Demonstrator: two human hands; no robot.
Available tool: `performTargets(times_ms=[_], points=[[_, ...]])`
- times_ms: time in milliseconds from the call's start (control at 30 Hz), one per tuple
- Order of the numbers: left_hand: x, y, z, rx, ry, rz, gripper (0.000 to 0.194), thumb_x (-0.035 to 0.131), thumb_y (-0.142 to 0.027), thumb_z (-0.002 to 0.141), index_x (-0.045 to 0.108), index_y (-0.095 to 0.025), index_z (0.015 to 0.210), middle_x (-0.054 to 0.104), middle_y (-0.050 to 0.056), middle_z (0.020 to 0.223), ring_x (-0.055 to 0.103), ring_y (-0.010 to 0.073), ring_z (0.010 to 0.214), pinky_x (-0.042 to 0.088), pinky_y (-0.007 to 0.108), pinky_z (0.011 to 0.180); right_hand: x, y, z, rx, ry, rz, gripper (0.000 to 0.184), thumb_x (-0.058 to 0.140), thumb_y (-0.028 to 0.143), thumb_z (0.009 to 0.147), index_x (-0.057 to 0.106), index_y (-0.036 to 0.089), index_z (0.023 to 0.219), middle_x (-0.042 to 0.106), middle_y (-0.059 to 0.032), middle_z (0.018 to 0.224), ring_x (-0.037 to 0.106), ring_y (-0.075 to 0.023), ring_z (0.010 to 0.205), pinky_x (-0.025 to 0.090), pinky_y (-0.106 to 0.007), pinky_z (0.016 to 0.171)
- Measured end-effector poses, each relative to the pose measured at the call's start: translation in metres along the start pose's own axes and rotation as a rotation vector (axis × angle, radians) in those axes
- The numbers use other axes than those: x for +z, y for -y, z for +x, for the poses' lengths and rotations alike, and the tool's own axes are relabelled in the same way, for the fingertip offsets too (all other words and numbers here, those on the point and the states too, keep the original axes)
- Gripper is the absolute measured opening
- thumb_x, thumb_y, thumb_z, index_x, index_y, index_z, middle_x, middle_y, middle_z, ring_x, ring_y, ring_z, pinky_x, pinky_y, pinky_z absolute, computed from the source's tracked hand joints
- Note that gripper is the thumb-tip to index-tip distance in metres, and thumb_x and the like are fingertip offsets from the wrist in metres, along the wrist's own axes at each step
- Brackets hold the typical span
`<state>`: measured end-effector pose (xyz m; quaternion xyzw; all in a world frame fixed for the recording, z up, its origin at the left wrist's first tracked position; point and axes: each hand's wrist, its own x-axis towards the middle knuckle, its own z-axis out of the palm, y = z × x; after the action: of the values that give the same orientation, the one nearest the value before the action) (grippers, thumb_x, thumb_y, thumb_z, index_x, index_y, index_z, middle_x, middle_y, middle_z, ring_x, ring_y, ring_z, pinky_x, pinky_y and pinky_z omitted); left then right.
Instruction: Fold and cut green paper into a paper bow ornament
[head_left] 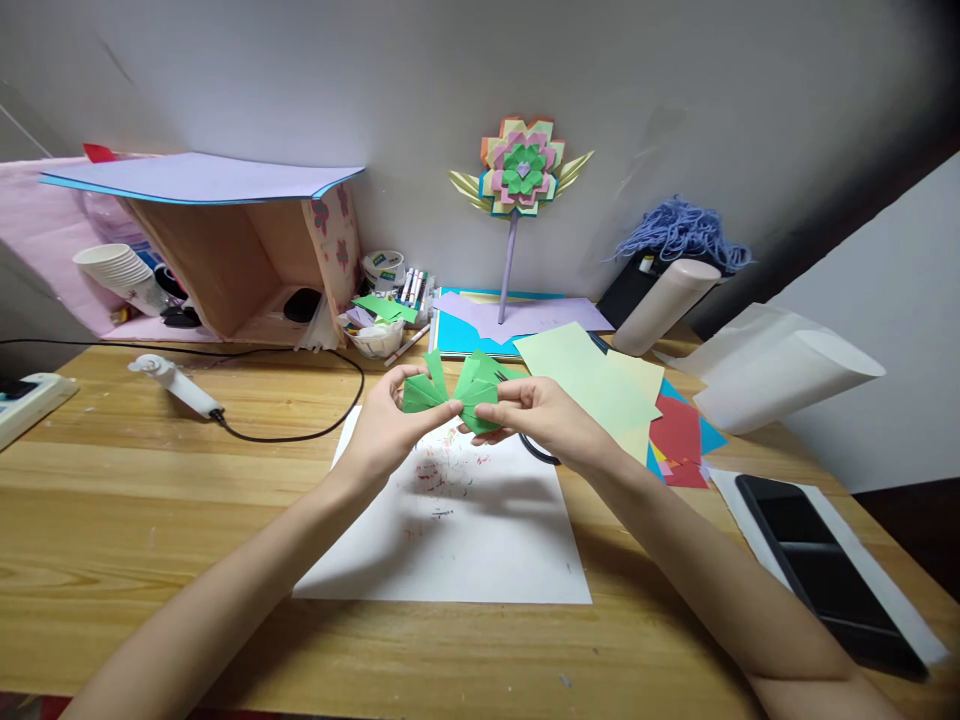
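Between my two hands is a folded green paper piece (439,390) with fanned, petal-like sections, raised above the table. My left hand (386,420) grips its left side, the thumb pressed near the centre. On the other side, my right hand (529,412) pinches the paper between thumb and fingers. Below lies a white sheet (465,530) with red and dark marks. Partly behind my right hand is a black-handled tool (540,452), its kind mostly hidden. A layered paper flower (523,168) on a purple stem leans against the wall.
To the left lie a white glue gun (176,385) with its black cord and an open box (247,250). At right are yellow paper (600,385), red paper scraps (679,440), a pale cylinder (666,308), rolled white paper (787,365) and a phone (825,570).
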<state>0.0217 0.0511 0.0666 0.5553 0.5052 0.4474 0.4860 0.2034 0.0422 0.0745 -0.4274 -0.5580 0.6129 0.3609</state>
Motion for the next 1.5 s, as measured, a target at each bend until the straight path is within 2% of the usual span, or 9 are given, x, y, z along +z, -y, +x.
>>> performTargets(times_ms=[200, 400, 600, 733, 867, 1067, 1233, 1500], points=[[0.0, 0.002, 0.001, -0.012, -0.012, 0.043, 0.056, 0.076, -0.038, 0.057, 0.053, -0.017, 0.103, 0.058, 0.001, 0.085, 0.054, 0.0163, 0.082, 0.039, 0.027, 0.072, 0.002, -0.002, 0.0, -0.004, -0.064, -0.016, 0.038, 0.07, 0.047, 0.065, 0.066, 0.012, 0.077, 0.066, -0.0032, 0.066, 0.068, -0.0184, 0.07, 0.054, -0.032, 0.068], [0.0, 0.003, 0.0, 0.002, -0.054, 0.083, 0.054, 0.076, -0.04, 0.056, 0.055, -0.017, 0.1, 0.058, 0.003, 0.093, 0.052, 0.0196, 0.093, 0.038, 0.028, 0.078, -0.004, -0.002, 0.0, 0.066, 0.077, -0.004, 0.032, 0.071, 0.041, 0.067, 0.065, 0.012, 0.078, 0.072, -0.0082, 0.077, 0.069, -0.0189, 0.074, 0.055, -0.032, 0.072], [0.001, 0.004, 0.0, -0.016, -0.024, 0.071, 0.054, 0.076, -0.04, 0.056, 0.055, -0.018, 0.101, 0.059, 0.001, 0.089, 0.053, 0.0181, 0.087, 0.038, 0.027, 0.075, -0.005, -0.004, 0.001, 0.052, 0.06, -0.014, 0.029, 0.072, 0.038, 0.066, 0.065, 0.011, 0.075, 0.072, -0.0082, 0.072, 0.069, -0.018, 0.069, 0.055, -0.03, 0.068], [0.0, 0.002, 0.0, -0.014, -0.032, 0.066, 0.052, 0.076, -0.039, 0.056, 0.055, -0.018, 0.099, 0.059, 0.001, 0.088, 0.053, 0.0177, 0.088, 0.037, 0.027, 0.074, -0.004, -0.004, 0.001, 0.079, 0.093, 0.012, 0.031, 0.075, 0.036, 0.064, 0.067, 0.011, 0.081, 0.072, -0.0082, 0.077, 0.069, -0.0174, 0.072, 0.055, -0.029, 0.07], [0.001, 0.0, -0.001, -0.017, 0.0, 0.045, 0.049, 0.076, -0.037, 0.057, 0.056, -0.017, 0.098, 0.059, 0.0, 0.083, 0.054, 0.0166, 0.081, 0.038, 0.026, 0.069, -0.005, -0.005, 0.001, 0.075, 0.109, 0.0, 0.03, 0.075, 0.034, 0.063, 0.066, 0.01, 0.079, 0.071, -0.0072, 0.073, 0.068, -0.0157, 0.067, 0.055, -0.028, 0.067], [0.0, 0.002, 0.001, -0.024, 0.02, 0.077, 0.05, 0.077, -0.038, 0.056, 0.056, -0.018, 0.098, 0.056, -0.001, 0.078, 0.052, 0.0147, 0.076, 0.037, 0.025, 0.066, -0.009, -0.003, 0.001, 0.082, 0.177, -0.028, 0.033, 0.068, 0.041, 0.071, 0.065, 0.012, 0.086, 0.072, -0.009, 0.081, 0.068, -0.0175, 0.074, 0.054, -0.031, 0.071], [-0.001, 0.003, 0.001, -0.052, 0.065, 0.085, 0.055, 0.079, -0.037, 0.053, 0.055, -0.018, 0.099, 0.053, -0.003, 0.072, 0.05, 0.013, 0.067, 0.036, 0.025, 0.063, -0.012, -0.003, 0.002, 0.01, 0.178, -0.075, 0.038, 0.055, 0.048, 0.081, 0.069, 0.013, 0.085, 0.071, -0.0074, 0.079, 0.067, -0.0145, 0.07, 0.053, -0.027, 0.068], [-0.002, 0.005, 0.002, -0.063, 0.081, 0.122, 0.054, 0.078, -0.04, 0.054, 0.055, -0.018, 0.098, 0.054, 0.001, 0.084, 0.05, 0.0156, 0.076, 0.036, 0.027, 0.07, -0.008, -0.002, 0.001, 0.021, 0.129, -0.047, 0.046, 0.054, 0.054, 0.078, 0.071, 0.012, 0.084, 0.071, -0.008, 0.074, 0.067, -0.0174, 0.07, 0.051, -0.03, 0.07]])
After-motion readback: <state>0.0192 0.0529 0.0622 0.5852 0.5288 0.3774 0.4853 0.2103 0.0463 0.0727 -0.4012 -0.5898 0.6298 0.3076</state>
